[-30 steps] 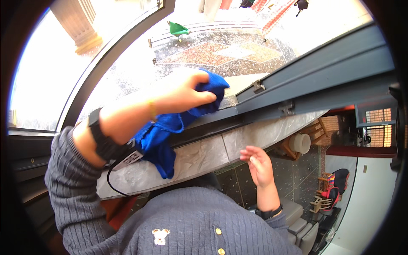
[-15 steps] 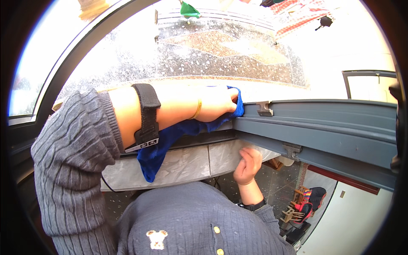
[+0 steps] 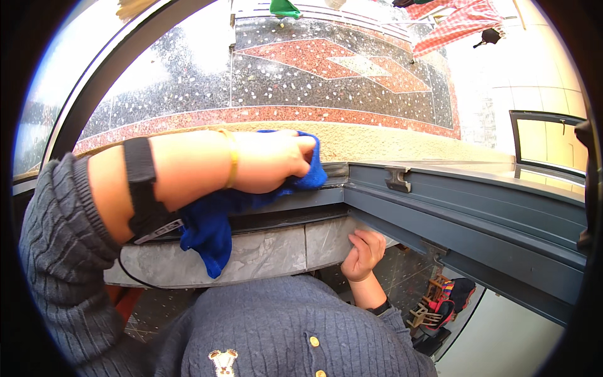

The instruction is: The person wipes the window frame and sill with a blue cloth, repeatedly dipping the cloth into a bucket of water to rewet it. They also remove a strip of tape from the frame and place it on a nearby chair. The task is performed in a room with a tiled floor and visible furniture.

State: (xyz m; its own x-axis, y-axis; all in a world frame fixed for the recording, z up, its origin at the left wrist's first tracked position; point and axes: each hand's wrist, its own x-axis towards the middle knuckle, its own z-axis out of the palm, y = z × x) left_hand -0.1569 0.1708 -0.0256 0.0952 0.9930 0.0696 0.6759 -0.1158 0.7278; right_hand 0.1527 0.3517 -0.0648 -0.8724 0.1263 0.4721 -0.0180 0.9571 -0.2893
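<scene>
My left arm reaches across the window opening from the left. A blue cloth (image 3: pixel 212 234) is bunched under my left hand (image 3: pixel 279 160), whose fingers are closed round it. The cloth rests along the dark grey window track (image 3: pixel 317 198), and its loose end hangs over the inner sill of grey marbled tile (image 3: pixel 270 250). Lower down, my right hand (image 3: pixel 363 254) is held up near the sill's right end with its fingers curled. Nothing shows in it, and it appears apart from the window frame (image 3: pixel 465 213).
A small metal catch (image 3: pixel 397 180) sits on the frame at right. Outside lies a speckled floor (image 3: pixel 188 81) with red diamond shapes, and red checked fabric (image 3: pixel 455 28) hangs beyond. Indoors at lower right stand a wooden chair (image 3: pixel 427 308) and a white panel (image 3: pixel 502 345).
My left hand has drawn the cloth leftward along the track, away from the frame corner. The right hand stays near the same place, its fingers curled. The view outside is less glaring.
</scene>
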